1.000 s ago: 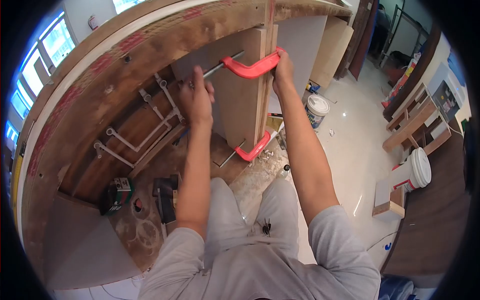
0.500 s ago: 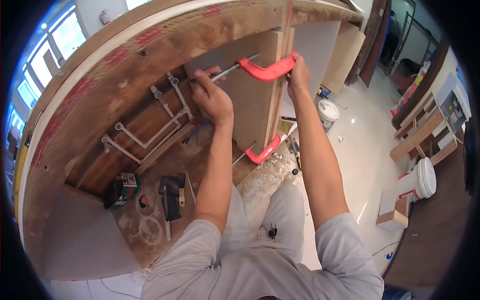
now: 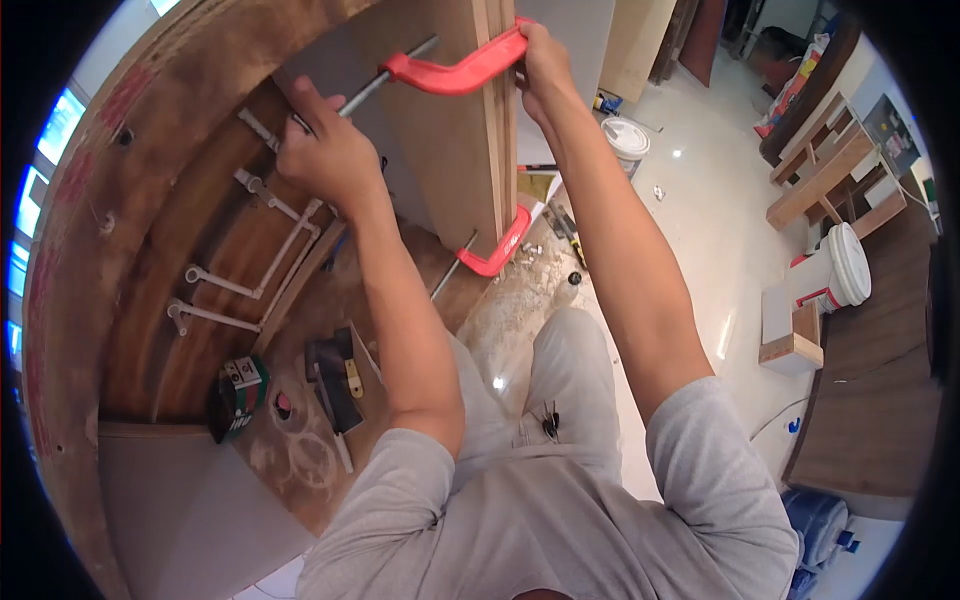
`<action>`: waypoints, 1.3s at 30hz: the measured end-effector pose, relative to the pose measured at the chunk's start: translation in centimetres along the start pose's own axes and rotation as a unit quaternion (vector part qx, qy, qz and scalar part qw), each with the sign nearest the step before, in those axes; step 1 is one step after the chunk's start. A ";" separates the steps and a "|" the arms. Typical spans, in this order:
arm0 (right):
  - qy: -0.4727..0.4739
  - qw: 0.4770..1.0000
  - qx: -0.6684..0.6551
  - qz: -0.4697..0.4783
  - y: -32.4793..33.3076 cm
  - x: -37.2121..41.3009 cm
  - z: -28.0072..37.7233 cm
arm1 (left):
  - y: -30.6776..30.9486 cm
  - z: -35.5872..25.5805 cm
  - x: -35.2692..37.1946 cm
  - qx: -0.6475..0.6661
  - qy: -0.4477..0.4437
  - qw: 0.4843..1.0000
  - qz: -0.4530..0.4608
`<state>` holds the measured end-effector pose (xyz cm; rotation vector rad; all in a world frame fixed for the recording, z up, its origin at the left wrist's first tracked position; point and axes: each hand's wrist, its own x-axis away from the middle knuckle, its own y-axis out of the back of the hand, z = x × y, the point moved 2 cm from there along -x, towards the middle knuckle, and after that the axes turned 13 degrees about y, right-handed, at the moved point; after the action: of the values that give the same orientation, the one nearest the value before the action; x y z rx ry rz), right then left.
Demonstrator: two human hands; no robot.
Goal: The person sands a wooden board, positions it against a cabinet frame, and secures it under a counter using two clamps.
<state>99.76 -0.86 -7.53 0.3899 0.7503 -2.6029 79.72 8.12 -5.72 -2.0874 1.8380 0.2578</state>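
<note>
A red G-clamp (image 3: 455,78) spans the upright wooden panel (image 3: 425,150) near its top. My left hand (image 3: 335,160) is closed at the outer end of its threaded screw, thumb pointing up; the fingers behind are partly hidden. At the other end of the red frame, my right hand (image 3: 546,68) grips the jaw beside the panel's edge strips. Lower down, a second red G-clamp (image 3: 500,250) sits across the same panel, with neither hand on it.
Pale pipes (image 3: 225,282) line the curved cabinet's inside at left. A green-and-black box (image 3: 240,390) and a yellow-handled tool (image 3: 353,380) lie on the cabinet base. A small bottle (image 3: 568,288) stands near my knee. White buckets (image 3: 627,138) and a wooden frame (image 3: 830,165) are at right.
The view has shifted, so the cabinet and clamps appear further left and higher. My left hand has changed its hold at the screw's end. My right hand stays on the frame.
</note>
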 end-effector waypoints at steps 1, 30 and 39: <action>-0.018 1.000 -0.002 0.010 -0.1 -0.2 0.2 | -0.1 0.2 0.0 0.005 0.003 1.000 0.004; 0.044 0.996 0.075 -0.019 0.8 -1.6 -1.7 | 8.9 29.6 8.9 -0.058 0.592 0.786 0.168; 0.029 0.998 0.039 -0.036 0.9 -2.4 -1.7 | 5.3 39.9 11.8 0.213 0.722 0.658 0.011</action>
<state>102.56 0.08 -8.46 0.4698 0.6966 -2.7057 79.85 11.61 -47.54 -1.8257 2.0923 -2.1962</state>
